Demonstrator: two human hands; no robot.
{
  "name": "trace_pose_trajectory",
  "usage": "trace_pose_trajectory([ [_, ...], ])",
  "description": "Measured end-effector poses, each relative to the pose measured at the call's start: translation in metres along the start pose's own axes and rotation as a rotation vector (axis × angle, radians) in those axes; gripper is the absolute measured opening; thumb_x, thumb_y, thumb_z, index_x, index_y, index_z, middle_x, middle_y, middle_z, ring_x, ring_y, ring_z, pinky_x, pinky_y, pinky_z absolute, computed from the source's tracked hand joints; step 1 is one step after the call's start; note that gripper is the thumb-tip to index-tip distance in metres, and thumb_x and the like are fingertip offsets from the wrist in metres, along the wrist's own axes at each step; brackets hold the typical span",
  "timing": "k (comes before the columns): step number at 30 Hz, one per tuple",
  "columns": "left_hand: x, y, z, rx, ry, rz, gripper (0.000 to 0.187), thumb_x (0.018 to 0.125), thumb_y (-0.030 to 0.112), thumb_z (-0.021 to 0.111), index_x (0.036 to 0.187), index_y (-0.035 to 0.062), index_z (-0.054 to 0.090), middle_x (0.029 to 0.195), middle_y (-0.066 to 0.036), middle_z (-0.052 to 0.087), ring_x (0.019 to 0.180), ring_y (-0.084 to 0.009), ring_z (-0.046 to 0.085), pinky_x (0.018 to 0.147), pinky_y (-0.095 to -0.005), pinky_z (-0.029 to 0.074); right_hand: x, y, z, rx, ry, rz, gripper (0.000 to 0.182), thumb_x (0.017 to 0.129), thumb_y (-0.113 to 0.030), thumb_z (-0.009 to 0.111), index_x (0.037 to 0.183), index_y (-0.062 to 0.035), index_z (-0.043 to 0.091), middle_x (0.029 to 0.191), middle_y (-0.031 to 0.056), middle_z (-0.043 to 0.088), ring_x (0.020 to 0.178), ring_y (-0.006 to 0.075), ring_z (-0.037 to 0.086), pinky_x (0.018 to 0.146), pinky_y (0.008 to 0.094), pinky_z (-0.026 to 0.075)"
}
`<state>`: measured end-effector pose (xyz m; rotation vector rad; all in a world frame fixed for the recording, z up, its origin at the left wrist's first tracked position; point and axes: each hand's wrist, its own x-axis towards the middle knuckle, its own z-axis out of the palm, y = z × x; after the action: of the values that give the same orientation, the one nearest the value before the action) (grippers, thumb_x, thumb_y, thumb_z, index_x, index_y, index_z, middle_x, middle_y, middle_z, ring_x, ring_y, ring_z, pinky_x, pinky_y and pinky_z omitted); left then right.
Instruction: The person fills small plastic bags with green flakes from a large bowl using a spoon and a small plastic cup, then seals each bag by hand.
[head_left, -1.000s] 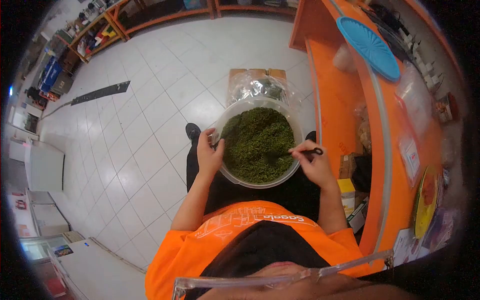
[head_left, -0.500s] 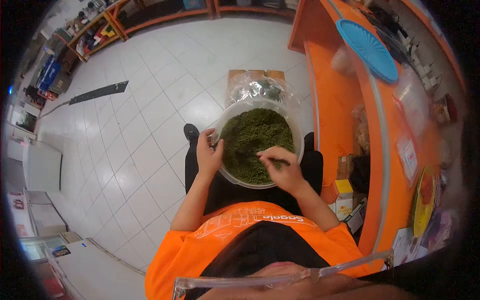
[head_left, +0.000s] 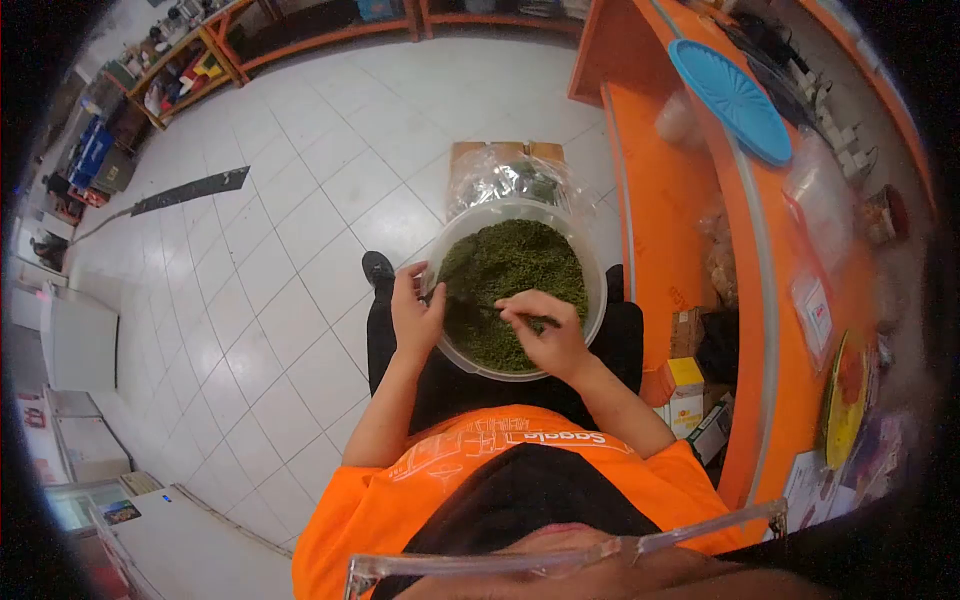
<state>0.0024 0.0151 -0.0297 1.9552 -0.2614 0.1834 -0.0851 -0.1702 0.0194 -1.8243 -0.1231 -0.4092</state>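
Note:
A round translucent plastic tub [head_left: 597, 300] rests on my lap, filled with finely chopped green leaves [head_left: 535, 255]. The leaves form a darker hollow on the left side. At the tub's left rim is my left hand [head_left: 415, 315], fingers outside and thumb toward the inside, gripping the wall. Over the leaves, right of the hollow, my right hand [head_left: 545, 330] is closed with the fingertips pinched together. A dark, thin piece shows within its grip, too small to identify.
Beyond the tub, a clear plastic bag [head_left: 500, 180] lies on a wooden stool [head_left: 535, 150]. An orange shelf unit [head_left: 650, 230] stands close on my right, with a blue lid [head_left: 730, 100] on top and boxes [head_left: 685, 385] inside. White floor tiles [head_left: 270, 270] extend left.
My right hand has moved a little left across the leaves, staying pinched. My left hand keeps its place on the rim. The whole view has shifted slightly.

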Motion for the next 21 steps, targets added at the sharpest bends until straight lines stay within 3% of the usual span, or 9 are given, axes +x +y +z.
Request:
trace_pose_trajectory([
  [3,0.001,-0.001,0.000,0.019,0.015,0.042,0.037,0.078,0.008,0.064,0.112,0.0009,0.051,0.094,-0.013,0.058,0.079,-0.0232,0.058,0.071,-0.0325,0.047,0.005,0.007,0.003,-0.001,-0.045,-0.063,0.009,0.081,-0.002,0.063,0.090,0.0009,0.063,0.089,0.0152,0.066,0.085,0.0268,0.065,0.075,0.0311,0.050],
  [5,0.000,0.001,-0.001,-0.021,-0.010,-0.035,0.037,0.078,0.009,0.064,0.112,0.0008,0.052,0.095,-0.014,0.059,0.080,-0.0235,0.059,0.071,-0.0328,0.047,0.012,0.014,-0.007,-0.109,0.068,-0.009,0.009,0.081,-0.002,0.063,0.090,0.0000,0.063,0.089,0.0155,0.065,0.084,0.0272,0.065,0.074,0.0321,0.050],
  [9,0.001,0.001,-0.002,0.055,0.009,0.010,0.037,0.078,0.010,0.065,0.111,0.0009,0.052,0.097,-0.014,0.059,0.082,-0.0239,0.059,0.073,-0.0331,0.047,0.019,0.024,-0.027,-0.224,0.158,-0.002,0.008,0.081,0.000,0.062,0.088,0.0015,0.060,0.089,0.0161,0.065,0.083,0.0288,0.064,0.074,0.0325,0.050],
  [14,0.000,0.001,-0.001,0.040,0.010,0.001,0.036,0.078,0.010,0.064,0.111,0.0007,0.053,0.098,-0.014,0.059,0.084,-0.0240,0.059,0.075,-0.0332,0.046,0.009,0.023,-0.039,-0.362,0.254,-0.138,0.007,0.080,0.003,0.061,0.086,0.0013,0.060,0.091,0.0158,0.064,0.087,0.0323,0.062,0.075,0.0360,0.050],
  [17,0.000,0.006,-0.002,0.008,0.004,-0.010,0.036,0.078,0.010,0.064,0.111,0.0001,0.052,0.098,-0.014,0.059,0.085,-0.0238,0.059,0.075,-0.0330,0.046,-0.002,0.020,-0.042,-0.516,0.173,-0.148,0.016,0.074,0.007,0.061,0.088,0.0005,0.060,0.097,0.0160,0.063,0.090,0.0335,0.061,0.076,0.0375,0.050],
  [19,0.000,0.004,-0.002,0.018,0.000,-0.010,0.036,0.078,0.009,0.064,0.111,0.0000,0.052,0.098,-0.014,0.059,0.085,-0.0236,0.059,0.076,-0.0328,0.046,-0.011,0.015,-0.035,-0.481,-0.065,-0.179,0.028,0.066,0.009,0.060,0.092,-0.0011,0.060,0.102,0.0164,0.061,0.094,0.0343,0.060,0.079,0.0376,0.050],
  [20,0.000,0.003,-0.002,0.025,-0.004,-0.007,0.036,0.078,0.009,0.063,0.111,-0.0002,0.052,0.098,-0.014,0.059,0.085,-0.0235,0.059,0.076,-0.0326,0.046,-0.015,0.009,-0.030,-0.478,-0.095,-0.210,0.014,0.077,0.008,0.060,0.089,-0.0004,0.059,0.096,0.0151,0.064,0.087,0.0310,0.062,0.069,0.0345,0.050],
  [21,0.001,0.002,-0.002,0.027,-0.006,-0.006,0.036,0.078,0.009,0.063,0.111,-0.0002,0.052,0.098,-0.014,0.059,0.085,-0.0235,0.059,0.076,-0.0326,0.046,-0.018,0.004,-0.027,-0.476,-0.092,-0.210,0.014,0.077,0.008,0.060,0.089,-0.0004,0.059,0.096,0.0151,0.064,0.087,0.0310,0.062,0.069,0.0345,0.050],
])
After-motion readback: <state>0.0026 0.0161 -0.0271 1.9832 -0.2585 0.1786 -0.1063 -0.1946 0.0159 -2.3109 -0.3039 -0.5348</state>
